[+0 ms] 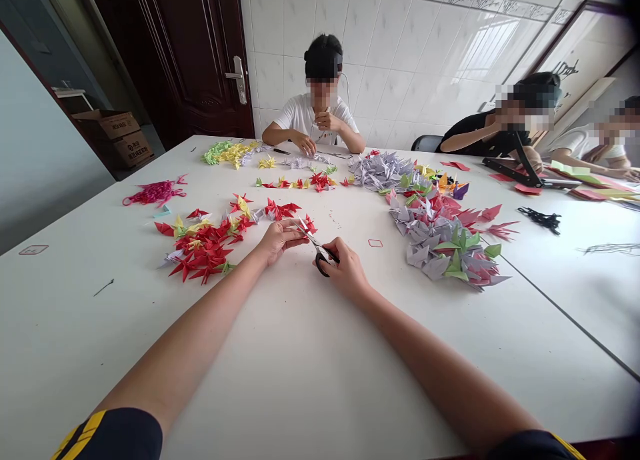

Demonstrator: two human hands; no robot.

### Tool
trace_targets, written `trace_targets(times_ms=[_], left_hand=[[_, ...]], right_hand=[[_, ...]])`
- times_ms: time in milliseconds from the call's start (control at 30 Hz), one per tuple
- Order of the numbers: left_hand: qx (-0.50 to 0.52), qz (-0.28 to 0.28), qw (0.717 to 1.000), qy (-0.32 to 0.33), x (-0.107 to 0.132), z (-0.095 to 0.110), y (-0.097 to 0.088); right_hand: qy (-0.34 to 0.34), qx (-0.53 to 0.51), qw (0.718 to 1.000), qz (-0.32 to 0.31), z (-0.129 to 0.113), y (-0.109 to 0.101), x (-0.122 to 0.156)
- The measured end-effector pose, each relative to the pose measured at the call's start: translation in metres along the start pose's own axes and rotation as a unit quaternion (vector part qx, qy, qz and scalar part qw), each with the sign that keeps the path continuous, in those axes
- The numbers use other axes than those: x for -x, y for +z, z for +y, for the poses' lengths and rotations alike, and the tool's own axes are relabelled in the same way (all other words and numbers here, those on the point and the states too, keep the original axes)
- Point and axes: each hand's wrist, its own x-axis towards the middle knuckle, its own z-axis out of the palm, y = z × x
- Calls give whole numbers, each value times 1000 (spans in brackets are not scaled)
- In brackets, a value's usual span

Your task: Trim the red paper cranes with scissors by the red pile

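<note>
A: Taking the two hands as the clock's centre, what's largest?
B: The pale-and-pink paper heap [435, 227] at 3 o'clock, its long axis running roughly from 11 to 5.
A: Next?
B: The red paper heap [207, 240] at 9, stretching about 8 to 2. I'd judge it featherlight, crisp and easily crushed, so cup it from below.
A: And the hands?
B: The right hand [349, 267] is closed around the handles of the scissors. The left hand [281, 240] is half open, fingers bent by the blade tips; I can't tell whether it pinches anything.
A: How do the scissors [318, 247] sit?
B: Between the hands, tips towards 11, loops towards 5. Probably stiff and fairly light; the loops are the safe hold.
A: Smallest?
B: A red folded piece [311, 224] at 12, just beyond the blades. Likely fragile: take its folded middle, not its points. Which way it points, I can't tell.
</note>
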Motion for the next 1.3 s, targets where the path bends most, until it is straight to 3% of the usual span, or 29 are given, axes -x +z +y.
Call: trace_targets(times_ms=[133,333,500,733,1300], left_hand=[[21,23,999,7,0,0,1],[62,110,990,69,-6,-2,-4],[74,131,983,106,-9,-5,-11],[85,157,977,117,-12,-7,-15],[88,148,978,116,-9,-4,-9]], right_hand=[[-6,-22,1000,20,1,1,0],[9,-120,992,36,4,0,-2],[25,-222,975,-10,9,-1,-4],[39,-202,979,5,11,0,-3],[45,-160,986,7,5,-2,-2]])
